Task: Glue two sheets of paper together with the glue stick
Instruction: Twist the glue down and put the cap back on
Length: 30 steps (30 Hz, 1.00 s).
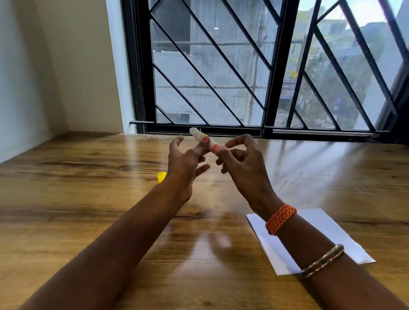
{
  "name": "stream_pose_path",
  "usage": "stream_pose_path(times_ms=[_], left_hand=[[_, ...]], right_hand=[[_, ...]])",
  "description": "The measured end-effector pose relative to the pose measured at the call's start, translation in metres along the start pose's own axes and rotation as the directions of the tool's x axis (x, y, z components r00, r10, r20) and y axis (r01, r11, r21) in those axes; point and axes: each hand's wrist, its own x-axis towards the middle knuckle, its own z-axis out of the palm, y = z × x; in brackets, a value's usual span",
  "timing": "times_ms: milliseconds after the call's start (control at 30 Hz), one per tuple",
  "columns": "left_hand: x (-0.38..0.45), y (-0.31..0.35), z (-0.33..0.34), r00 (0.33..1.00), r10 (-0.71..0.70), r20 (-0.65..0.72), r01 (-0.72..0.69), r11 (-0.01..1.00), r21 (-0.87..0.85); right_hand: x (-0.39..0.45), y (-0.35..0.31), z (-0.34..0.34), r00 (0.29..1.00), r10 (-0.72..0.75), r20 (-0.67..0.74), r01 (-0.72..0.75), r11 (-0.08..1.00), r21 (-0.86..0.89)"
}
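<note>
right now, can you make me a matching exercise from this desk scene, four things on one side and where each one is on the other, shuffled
Things:
1. glue stick
2. yellow cap
3. white paper
4. orange wristband

Places:
A. flat on the table, under the right forearm
B. on the table, partly hidden behind the left hand
C. in the air between both hands, its base end at the right hand
D. around the right wrist

Pairs: 1-C, 2-B, 3-A, 4-D
</note>
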Motion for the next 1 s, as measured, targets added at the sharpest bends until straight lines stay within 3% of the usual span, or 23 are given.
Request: stream_pose_path(times_ms=[200, 400, 633, 800, 933, 1000], left_hand=[[0.0011, -0.0007, -0.0012, 0.996, 0.056, 0.068, -0.059, 0.997, 0.042], [0.0019, -0.0012, 0.0008, 0.998, 0.006, 0.069, -0.007, 1.0, 0.009], [0.0034, -0.002, 0.0008, 0.996, 0.056, 0.064, -0.057, 0.998, 0.006], [0.0038, -0.0013, 0.0001, 0.997, 0.039, 0.061, -0.039, 0.999, -0.008], [0.0054, -0.0009, 0.0008, 0.998, 0.056, 0.032, -0.055, 0.998, -0.035], [0.0058, -0.0026, 0.0012, 0.997, 0.071, 0.026, -0.071, 0.997, -0.019]], right_hand=[[0.0008, 0.0063, 0.0027, 0.976, -0.215, -0.04, 0.205, 0.963, -0.174], [-0.0005, 0.0054, 0.0035, 0.955, -0.295, -0.026, 0.28, 0.929, -0.243], [0.0028, 0.006, 0.0013, 0.988, -0.142, -0.067, 0.128, 0.975, -0.182], [0.0023, 0.0062, 0.0011, 0.988, -0.151, -0.046, 0.141, 0.975, -0.171], [0.0005, 0.0064, 0.0015, 0.965, -0.262, 0.003, 0.256, 0.941, -0.223], [0.0013, 0.0074, 0.0007, 0.925, -0.376, 0.048, 0.37, 0.868, -0.333]])
